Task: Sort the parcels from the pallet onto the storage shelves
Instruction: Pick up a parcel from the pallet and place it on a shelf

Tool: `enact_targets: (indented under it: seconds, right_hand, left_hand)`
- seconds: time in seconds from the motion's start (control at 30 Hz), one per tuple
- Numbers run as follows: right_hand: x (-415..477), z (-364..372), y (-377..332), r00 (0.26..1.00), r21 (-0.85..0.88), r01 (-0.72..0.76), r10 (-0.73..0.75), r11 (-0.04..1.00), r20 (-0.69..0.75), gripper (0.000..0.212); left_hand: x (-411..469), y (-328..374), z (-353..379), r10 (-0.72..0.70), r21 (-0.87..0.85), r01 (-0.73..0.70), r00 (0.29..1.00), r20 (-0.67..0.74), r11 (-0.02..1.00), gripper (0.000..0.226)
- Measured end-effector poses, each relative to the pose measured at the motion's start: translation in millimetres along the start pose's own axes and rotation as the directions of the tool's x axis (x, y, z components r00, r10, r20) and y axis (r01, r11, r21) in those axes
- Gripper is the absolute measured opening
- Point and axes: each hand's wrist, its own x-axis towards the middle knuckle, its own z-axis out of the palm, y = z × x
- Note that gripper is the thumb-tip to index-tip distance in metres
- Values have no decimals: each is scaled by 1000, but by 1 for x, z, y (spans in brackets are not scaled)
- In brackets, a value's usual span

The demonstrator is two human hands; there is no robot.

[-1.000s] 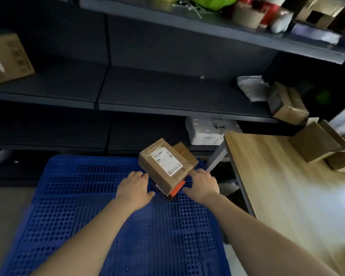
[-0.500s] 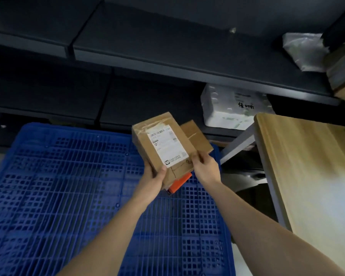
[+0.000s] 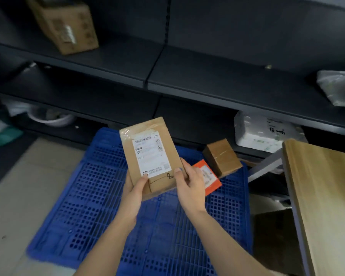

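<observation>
Parcel (image 3: pixel 150 156) in both hands' grip, possibly lifted

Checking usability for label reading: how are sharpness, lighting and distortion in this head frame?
Head view: the white shipping label on the held brown cardboard parcel shows its layout, but the fine print is soft; the edges blur, notably the brown cardboard box on the upper shelf; the dark metal shelves are dim; wide-angle bending curves the shelf lines; tape glare near the parcel's top.

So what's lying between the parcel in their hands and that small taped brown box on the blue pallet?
In the head view, an orange-edged flat packet lies between the held parcel and the small brown box, partly behind the right hand.
</observation>
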Motion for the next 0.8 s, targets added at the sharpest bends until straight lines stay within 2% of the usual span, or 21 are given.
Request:
enact_targets:
  seconds: [0.17, 0.37, 0.53, 0.8]
  right_hand:
    - [-39, 32, -53, 987, 77, 80, -90, 994, 136, 37]
    - [-100, 85, -114, 915, 167, 147, -198, 975, 350, 36]
    - [-160, 146, -166, 811, 204, 194, -274, 960, 517, 37]
    - [-263, 273, -231, 693, 255, 224, -338, 940, 637, 35]
  left_hand:
    - [-46, 20, -62, 17, -29, -23, 982, -188, 999, 36]
    - [-113, 28, -145, -32, -154, -41, 896, -442, 987, 49]
    - [-164, 36, -227, -12, -207, -144, 795, -607, 968, 32]
    - [-229, 30, -385, -17, -239, -232, 682, -731, 943, 34]
